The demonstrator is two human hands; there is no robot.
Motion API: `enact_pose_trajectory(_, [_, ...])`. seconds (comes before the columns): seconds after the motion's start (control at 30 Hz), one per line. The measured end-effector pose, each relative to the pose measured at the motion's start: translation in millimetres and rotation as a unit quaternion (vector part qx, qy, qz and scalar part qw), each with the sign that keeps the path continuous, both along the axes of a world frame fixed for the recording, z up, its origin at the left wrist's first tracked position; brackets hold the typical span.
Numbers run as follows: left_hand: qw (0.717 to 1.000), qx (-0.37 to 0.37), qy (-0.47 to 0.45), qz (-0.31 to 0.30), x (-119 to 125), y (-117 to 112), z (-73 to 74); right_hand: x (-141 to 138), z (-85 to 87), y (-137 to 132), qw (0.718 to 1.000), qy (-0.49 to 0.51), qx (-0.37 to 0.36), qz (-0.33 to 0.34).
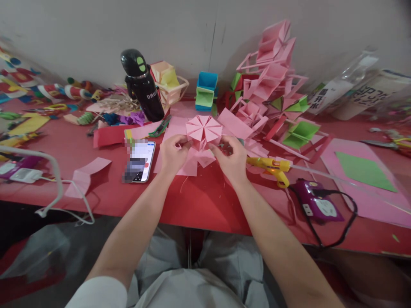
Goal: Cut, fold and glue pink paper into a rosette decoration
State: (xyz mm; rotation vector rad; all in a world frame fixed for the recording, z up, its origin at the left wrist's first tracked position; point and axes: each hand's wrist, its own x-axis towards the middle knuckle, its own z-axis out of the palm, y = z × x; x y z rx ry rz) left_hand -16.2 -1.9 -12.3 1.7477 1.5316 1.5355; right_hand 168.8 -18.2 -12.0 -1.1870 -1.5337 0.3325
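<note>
A pink folded paper piece [204,131] with a pleated, star-like top is held just above the red table [199,201]. My left hand [172,155] pinches its left lower edge with curled fingers. My right hand [231,159] grips its right lower edge the same way. Loose pink paper flaps [199,159] hang under it between my hands. A pink sheet lies flat beneath.
A phone [141,161] lies left of my left hand. A yellow glue gun [272,167] and a purple power strip [316,205] lie to the right. A black bottle [143,85], a blue-green paper box [205,92] and a pile of pink and green paper frames [272,85] stand behind.
</note>
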Motion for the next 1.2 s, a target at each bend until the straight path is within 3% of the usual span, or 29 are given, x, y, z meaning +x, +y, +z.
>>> enact_pose_trajectory(0.37, [0.995,-0.004,0.065,-0.077,7.6,-3.0,3.7,2.7,2.5,0.5,0.999,0.0,0.027,-0.026])
enact_pose_trajectory(0.63, [0.998,-0.003,0.055,-0.03,3.4,-4.8,4.2,0.0,1.7,0.6,1.0,0.002,-0.001,0.01])
enact_pose_trajectory(1.2, [0.997,-0.005,0.073,-0.039,8.6,-4.0,1.1,0.2,4.2,-1.0,1.0,-0.007,0.002,0.004])
